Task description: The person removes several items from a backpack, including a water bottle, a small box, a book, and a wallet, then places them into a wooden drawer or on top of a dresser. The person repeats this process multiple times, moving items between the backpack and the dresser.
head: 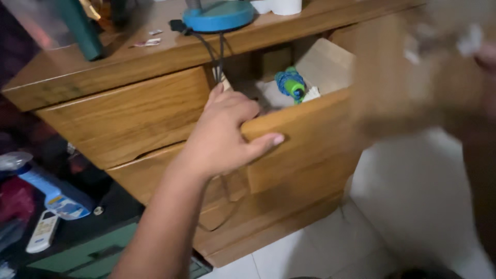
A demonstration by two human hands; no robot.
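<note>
Head view: wooden cabinet (129,111) fills the frame above white floor tiles (413,206). Its open drawer (305,134) sits at centre. Left hand (222,137) grips the drawer front, fingers hooked over its top edge. Right hand (485,57), two o'clock, is blurred; its grip cannot be told. Inside lies a blue-green object (290,85).

Blue-white packet (57,199) lower left

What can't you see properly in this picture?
- Right hand, head view: motion-blurred and cut by the right edge; what it holds is unclear.
- Left hand: fingers go inside the drawer, hidden behind its front.
- Drawer contents: only a blue and green object and pale paper show.
- Blue lamp base: cut off by the top edge.
</note>
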